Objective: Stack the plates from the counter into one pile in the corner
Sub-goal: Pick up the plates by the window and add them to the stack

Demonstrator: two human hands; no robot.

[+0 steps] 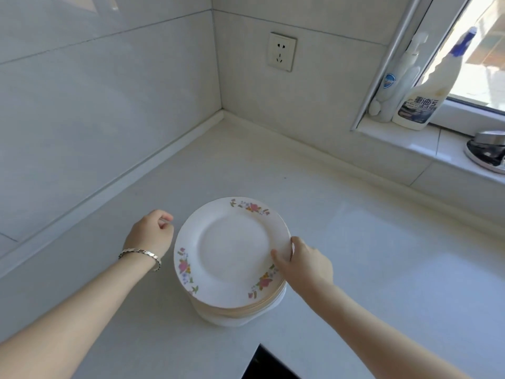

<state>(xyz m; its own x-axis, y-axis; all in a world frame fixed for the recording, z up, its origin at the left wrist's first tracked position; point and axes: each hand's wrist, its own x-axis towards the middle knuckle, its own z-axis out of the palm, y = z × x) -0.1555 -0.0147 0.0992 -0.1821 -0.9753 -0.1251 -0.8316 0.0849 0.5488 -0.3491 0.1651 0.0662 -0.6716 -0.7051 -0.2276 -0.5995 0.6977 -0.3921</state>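
Observation:
A pile of several white plates (232,253) with pink flower sprays on the rim stands on the pale counter (355,255), some way out from the wall corner (222,116). My right hand (303,262) grips the right edge of the pile, thumb on the top plate's rim and fingers down its side. My left hand (151,233), with a silver bracelet at the wrist, hovers just left of the pile with its fingers curled in, holding nothing and not touching the plates.
Tiled walls meet at the corner, with a wall socket (282,51) above. On the window sill at the right stand two cleaning bottles (420,102) and a metal object (487,150). A dark cooktop edge (266,363) shows at the bottom.

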